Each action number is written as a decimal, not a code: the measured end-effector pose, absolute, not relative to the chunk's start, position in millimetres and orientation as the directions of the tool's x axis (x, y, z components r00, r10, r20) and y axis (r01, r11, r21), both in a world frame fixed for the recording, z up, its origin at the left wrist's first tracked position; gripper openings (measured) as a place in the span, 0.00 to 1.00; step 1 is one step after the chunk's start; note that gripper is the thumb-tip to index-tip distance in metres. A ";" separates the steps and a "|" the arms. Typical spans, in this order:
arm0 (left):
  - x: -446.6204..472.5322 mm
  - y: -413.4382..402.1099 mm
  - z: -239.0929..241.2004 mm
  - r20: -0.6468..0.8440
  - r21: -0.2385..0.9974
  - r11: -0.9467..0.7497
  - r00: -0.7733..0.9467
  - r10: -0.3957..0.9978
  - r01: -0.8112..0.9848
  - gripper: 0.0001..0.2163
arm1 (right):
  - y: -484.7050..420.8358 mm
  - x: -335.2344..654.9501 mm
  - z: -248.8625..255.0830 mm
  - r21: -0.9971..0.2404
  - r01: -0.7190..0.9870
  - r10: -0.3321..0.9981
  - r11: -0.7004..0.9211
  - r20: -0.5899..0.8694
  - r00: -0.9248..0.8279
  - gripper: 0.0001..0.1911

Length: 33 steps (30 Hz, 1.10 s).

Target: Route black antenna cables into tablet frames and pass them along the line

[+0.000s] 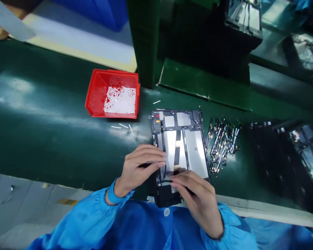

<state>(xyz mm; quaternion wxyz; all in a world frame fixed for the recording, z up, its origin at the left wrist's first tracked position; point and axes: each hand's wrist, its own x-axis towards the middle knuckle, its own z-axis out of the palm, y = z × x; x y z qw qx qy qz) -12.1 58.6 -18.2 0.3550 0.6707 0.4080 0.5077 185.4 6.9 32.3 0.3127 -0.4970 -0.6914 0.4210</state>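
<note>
An open tablet chassis with silver battery cells and black flex strips lies on the green belt in front of me. My left hand rests on its left edge, fingers curled around thin tweezers. My right hand covers the lower part of the chassis and pinches a thin black flex cable against it. Both wrists wear blue sleeves.
A red bin with white film scraps stands at the upper left; a few white strips lie beside it. A pile of black flex cables sits right of the chassis. More dark chassis lie at the right. A green post rises behind.
</note>
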 end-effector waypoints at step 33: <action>-11.7 100.5 -0.2 0.427 0.709 -0.625 0.506 0.749 0.327 0.06 | 2.3 184.0 15.0 -0.748 0.561 0.895 0.355 0.098 -0.435 0.09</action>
